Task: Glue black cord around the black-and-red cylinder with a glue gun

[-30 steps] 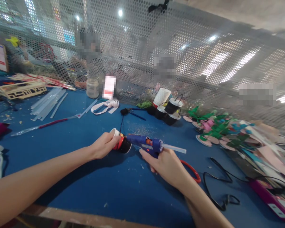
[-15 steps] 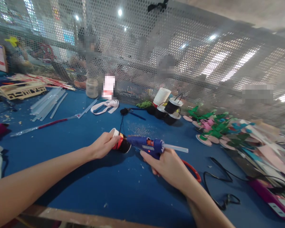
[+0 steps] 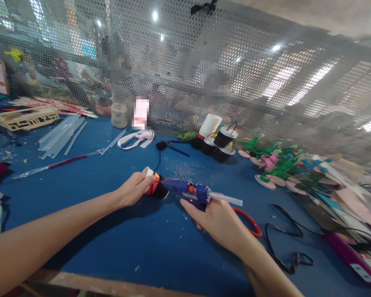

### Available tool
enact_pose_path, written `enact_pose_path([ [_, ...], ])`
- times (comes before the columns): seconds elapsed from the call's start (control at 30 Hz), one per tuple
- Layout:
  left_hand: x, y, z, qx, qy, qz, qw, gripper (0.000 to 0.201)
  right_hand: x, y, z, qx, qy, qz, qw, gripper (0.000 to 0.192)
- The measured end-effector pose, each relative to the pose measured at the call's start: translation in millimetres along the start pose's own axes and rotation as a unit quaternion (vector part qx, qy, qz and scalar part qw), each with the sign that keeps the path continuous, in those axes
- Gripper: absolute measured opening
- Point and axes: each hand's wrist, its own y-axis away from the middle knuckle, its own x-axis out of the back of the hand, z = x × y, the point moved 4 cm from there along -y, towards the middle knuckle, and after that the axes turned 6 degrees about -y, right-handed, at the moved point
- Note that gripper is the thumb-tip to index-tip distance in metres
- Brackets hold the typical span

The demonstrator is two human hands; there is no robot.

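Note:
My left hand is closed round a paper cup, which lies tilted with its white end to the left and black yarn wound round its right part. A red and orange band shows between. A strand of black yarn runs from the cup up to a small black ball. In my right hand is a blue glue gun, its red light on and a clear glue stick jutting from the back. The gun's nozzle meets the cup's wrapped side; whether it touches I cannot tell.
Black-wrapped cups and stacked white cups stand by the mesh screen. Glue sticks and white ribbon lie left. Scissors with red handles, a black cable and a purple power strip lie right.
The glue gun and my right hand have shifted slightly left and down, with the gun's back end dipping a little. My left hand still holds the cup in nearly the same place.

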Motion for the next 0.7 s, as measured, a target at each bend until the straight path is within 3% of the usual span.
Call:
enact_pose_path([
  [0.17,-0.2,-1.8,-3.0,0.001,0.034,0.004,0.999,0.033,-0.4,2.5,-5.8,0.049,0.022,0.015,0.998,0.021],
  [0.37,0.1,-2.9,-3.2,0.008,0.066,0.019,0.998,0.031,-3.6,4.7,-3.6,0.042,0.031,0.006,0.999,0.026],
  [0.7,-0.4,-3.2,-2.1,0.029,0.096,0.013,0.995,0.032,-1.0,1.0,-9.7,0.072,0.017,0.027,0.997,0.016],
])
